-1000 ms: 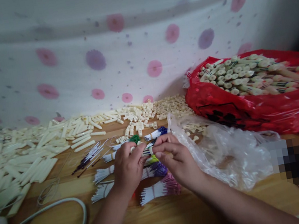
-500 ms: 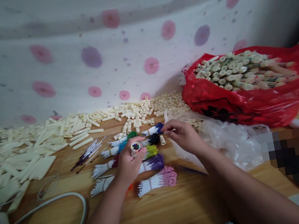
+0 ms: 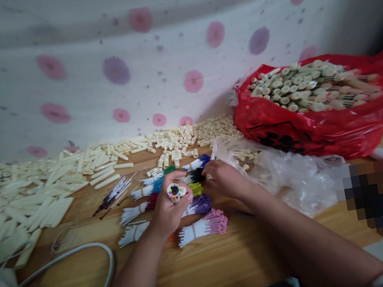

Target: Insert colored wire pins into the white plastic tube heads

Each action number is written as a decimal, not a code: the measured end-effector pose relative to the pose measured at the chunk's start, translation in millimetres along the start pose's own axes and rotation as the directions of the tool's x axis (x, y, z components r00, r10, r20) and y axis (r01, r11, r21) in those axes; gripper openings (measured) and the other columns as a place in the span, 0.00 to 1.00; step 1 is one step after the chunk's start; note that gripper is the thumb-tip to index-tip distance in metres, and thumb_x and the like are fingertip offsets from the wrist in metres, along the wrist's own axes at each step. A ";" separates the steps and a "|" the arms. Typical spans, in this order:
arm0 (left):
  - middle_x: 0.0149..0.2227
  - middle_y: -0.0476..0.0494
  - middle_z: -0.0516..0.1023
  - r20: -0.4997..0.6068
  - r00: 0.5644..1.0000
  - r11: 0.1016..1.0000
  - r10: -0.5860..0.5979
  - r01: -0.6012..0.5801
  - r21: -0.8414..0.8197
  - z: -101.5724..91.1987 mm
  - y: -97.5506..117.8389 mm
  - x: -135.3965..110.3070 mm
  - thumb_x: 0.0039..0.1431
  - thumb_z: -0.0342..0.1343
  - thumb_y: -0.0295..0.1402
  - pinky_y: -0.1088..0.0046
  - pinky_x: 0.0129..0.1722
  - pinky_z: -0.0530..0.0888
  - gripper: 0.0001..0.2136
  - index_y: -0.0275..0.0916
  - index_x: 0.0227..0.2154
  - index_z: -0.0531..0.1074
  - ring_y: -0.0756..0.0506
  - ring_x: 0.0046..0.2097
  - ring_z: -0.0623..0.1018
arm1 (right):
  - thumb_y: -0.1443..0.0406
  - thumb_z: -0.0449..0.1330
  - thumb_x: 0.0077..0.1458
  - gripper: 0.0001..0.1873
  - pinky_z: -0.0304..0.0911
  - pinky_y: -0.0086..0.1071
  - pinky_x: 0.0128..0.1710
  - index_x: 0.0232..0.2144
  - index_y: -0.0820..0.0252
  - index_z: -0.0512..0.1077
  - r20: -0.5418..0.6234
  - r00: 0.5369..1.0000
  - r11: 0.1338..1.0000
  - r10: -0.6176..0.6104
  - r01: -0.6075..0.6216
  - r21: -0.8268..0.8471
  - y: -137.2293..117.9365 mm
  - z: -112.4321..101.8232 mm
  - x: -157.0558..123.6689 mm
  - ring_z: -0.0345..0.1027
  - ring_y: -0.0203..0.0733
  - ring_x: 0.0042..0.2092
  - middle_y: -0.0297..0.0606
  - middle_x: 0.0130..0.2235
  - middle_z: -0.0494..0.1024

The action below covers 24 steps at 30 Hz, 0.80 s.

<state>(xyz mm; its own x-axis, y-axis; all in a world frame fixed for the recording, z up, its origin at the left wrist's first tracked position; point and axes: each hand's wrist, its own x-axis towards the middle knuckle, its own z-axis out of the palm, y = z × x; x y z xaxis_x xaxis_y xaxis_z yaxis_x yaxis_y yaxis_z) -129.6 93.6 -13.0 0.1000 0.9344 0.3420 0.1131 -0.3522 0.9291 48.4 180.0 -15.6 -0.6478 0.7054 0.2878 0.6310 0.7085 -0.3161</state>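
Note:
My left hand (image 3: 168, 209) is closed around a short cream multicolour pen part (image 3: 174, 192), seen end-on with several coloured tips inside. A small round pale piece (image 3: 182, 191) lies beside it under my thumb. My right hand (image 3: 226, 177) has its fingers bent together at the black-tipped pen refills (image 3: 195, 175), beside a small slotted cream piece; what the fingertips pinch is hidden. Around my hands lie banded bundles of white refills with coloured ends: pink refills (image 3: 202, 227), purple refills (image 3: 200, 204), blue refills (image 3: 197, 163) and others partly covered by my left hand.
Long cream pen tubes (image 3: 13, 204) pile up at the left, with small slotted pieces (image 3: 176, 143) along the back. A red bag (image 3: 286, 131) of filled pens and a clear plastic bag (image 3: 287, 181) stand right. A white cable (image 3: 110, 261) curves across the wooden table (image 3: 201, 280).
My right hand has come down slightly, its fingers now at the black refills and small slotted piece. A small round piece now shows beside the pen part in my left hand.

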 end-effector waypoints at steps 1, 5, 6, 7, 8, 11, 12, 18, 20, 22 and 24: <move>0.26 0.54 0.67 -0.003 1.000 1.000 0.008 -0.008 0.017 -0.4 0.6 0.2 0.58 0.53 0.32 0.77 0.29 0.64 0.15 0.42 0.45 0.56 0.52 0.27 0.66 | 0.69 0.56 0.53 0.09 0.59 0.33 0.46 0.37 0.64 0.73 0.076 0.997 0.997 0.021 -0.015 -0.078 6.4 4.2 1.5 0.66 0.44 0.45 0.46 0.40 0.73; 0.28 0.52 0.68 -0.005 1.000 0.994 0.001 -0.001 0.111 -2.4 4.1 1.6 0.57 0.53 0.34 0.76 0.31 0.65 0.07 0.39 0.37 0.61 0.52 0.29 0.67 | 0.70 0.52 0.56 0.11 0.58 0.32 0.45 0.37 0.63 0.74 0.175 0.983 0.985 0.057 -0.026 -0.170 18.5 17.8 4.0 0.67 0.44 0.44 0.46 0.40 0.74; 0.28 0.51 0.68 0.000 1.000 0.990 -0.008 0.008 0.139 -2.7 5.1 2.0 0.57 0.52 0.34 0.76 0.31 0.66 0.06 0.39 0.35 0.63 0.52 0.30 0.67 | 0.70 0.52 0.56 0.11 0.58 0.32 0.44 0.37 0.63 0.74 0.183 0.981 0.984 0.064 -0.031 -0.177 18.6 19.0 4.0 0.67 0.44 0.44 0.47 0.41 0.74; 0.28 0.51 0.68 0.007 1.000 0.986 -0.020 0.019 0.164 -3.0 6.0 2.3 0.58 0.52 0.34 0.75 0.31 0.66 0.05 0.38 0.33 0.64 0.51 0.30 0.68 | 0.70 0.51 0.56 0.11 0.58 0.32 0.44 0.37 0.63 0.74 0.191 0.979 0.983 0.069 -0.034 -0.182 18.0 18.9 3.8 0.67 0.44 0.44 0.47 0.41 0.74; 0.28 0.51 0.69 0.015 0.999 0.982 -0.032 0.029 0.187 -3.1 6.8 2.5 0.58 0.52 0.34 0.75 0.31 0.66 0.05 0.38 0.33 0.66 0.51 0.30 0.68 | 0.70 0.51 0.56 0.12 0.59 0.31 0.43 0.37 0.63 0.74 0.198 0.977 0.982 0.075 -0.038 -0.184 17.2 17.4 3.5 0.68 0.44 0.43 0.47 0.40 0.74; 0.27 0.50 0.71 0.029 0.998 0.967 -0.060 0.051 0.248 -3.4 7.6 2.8 0.58 0.51 0.34 0.74 0.32 0.67 0.06 0.38 0.34 0.69 0.50 0.31 0.71 | 0.69 0.52 0.56 0.13 0.59 0.30 0.40 0.40 0.62 0.74 0.190 0.977 0.981 0.097 -0.062 -0.182 15.0 6.3 1.4 0.69 0.44 0.41 0.47 0.40 0.75; 0.27 0.49 0.72 0.032 0.997 0.962 -0.063 0.053 0.266 -3.6 7.3 2.8 0.58 0.51 0.35 0.74 0.32 0.67 0.07 0.38 0.34 0.70 0.50 0.31 0.72 | 0.69 0.52 0.55 0.14 0.59 0.29 0.40 0.41 0.61 0.74 0.182 0.978 0.982 0.102 -0.070 -0.175 14.6 1.5 0.6 0.69 0.43 0.41 0.46 0.41 0.75; 0.28 0.49 0.73 0.045 0.996 0.952 -0.074 0.057 0.300 -4.8 1.0 2.9 0.58 0.51 0.37 0.74 0.31 0.68 0.09 0.38 0.36 0.71 0.49 0.30 0.72 | 0.70 0.53 0.53 0.16 0.60 0.27 0.41 0.42 0.56 0.74 0.208 0.974 0.991 0.094 -0.071 -0.114 15.0 -10.9 -1.3 0.70 0.41 0.42 0.41 0.42 0.77; 0.27 0.49 0.72 0.039 0.995 0.958 -0.088 0.073 0.278 -4.6 -1.1 3.3 0.58 0.51 0.38 0.74 0.31 0.68 0.10 0.38 0.38 0.70 0.49 0.29 0.72 | 0.70 0.54 0.53 0.15 0.60 0.28 0.39 0.41 0.57 0.75 0.233 0.969 0.990 0.086 -0.056 -0.131 15.8 -7.2 -0.6 0.70 0.42 0.40 0.42 0.39 0.77; 0.27 0.50 0.73 0.031 0.995 0.969 -0.093 0.083 0.234 -3.8 -2.1 4.0 0.58 0.52 0.37 0.73 0.33 0.68 0.10 0.39 0.39 0.67 0.49 0.30 0.73 | 0.71 0.54 0.53 0.13 0.61 0.30 0.37 0.38 0.59 0.76 0.235 0.969 0.988 0.082 -0.048 -0.145 15.7 -4.2 -0.2 0.71 0.44 0.38 0.45 0.37 0.77; 0.28 0.50 0.75 0.014 0.995 0.977 -0.096 0.092 0.191 -2.6 -2.0 4.8 0.57 0.54 0.36 0.71 0.35 0.68 0.11 0.39 0.41 0.65 0.48 0.32 0.75 | 0.70 0.56 0.53 0.11 0.62 0.32 0.38 0.37 0.60 0.77 0.214 0.974 0.987 0.074 -0.041 -0.154 12.7 -5.0 -0.7 0.70 0.46 0.39 0.47 0.37 0.76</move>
<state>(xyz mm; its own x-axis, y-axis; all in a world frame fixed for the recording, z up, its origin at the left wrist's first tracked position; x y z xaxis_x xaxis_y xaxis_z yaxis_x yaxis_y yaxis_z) -131.9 98.9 -13.0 0.1027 0.9631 0.2490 0.3085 -0.2688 0.9125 59.0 188.6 -15.3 -0.6758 0.7344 0.0636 0.7152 0.6741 -0.1846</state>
